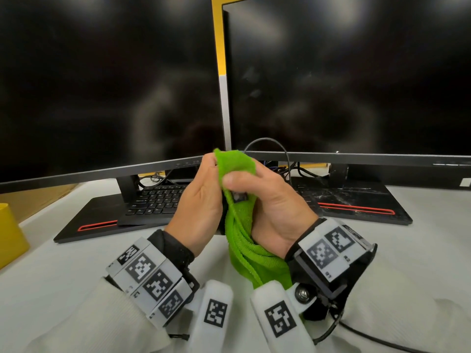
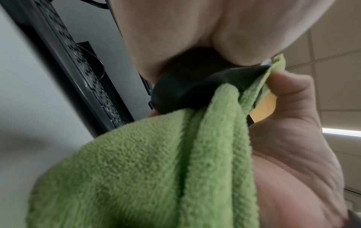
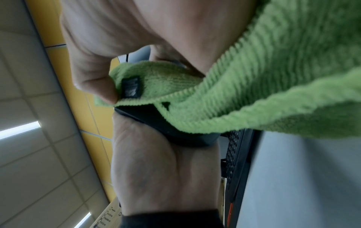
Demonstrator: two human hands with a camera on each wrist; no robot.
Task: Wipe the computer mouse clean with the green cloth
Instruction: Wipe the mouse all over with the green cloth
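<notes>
Both hands meet above the desk: left hand (image 1: 201,200) cups the black plastic computer mouse (image 2: 187,86), seemingly fingers curled; right hand (image 1: 272,212) pinches fuzzy green microfibre cloth (image 1: 244,240) against it.

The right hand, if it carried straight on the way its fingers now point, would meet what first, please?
Probably the computer mouse: the right hand curls leftward, pressing the green cloth against it, with the left hand just beyond. Depth is unclear.
</notes>
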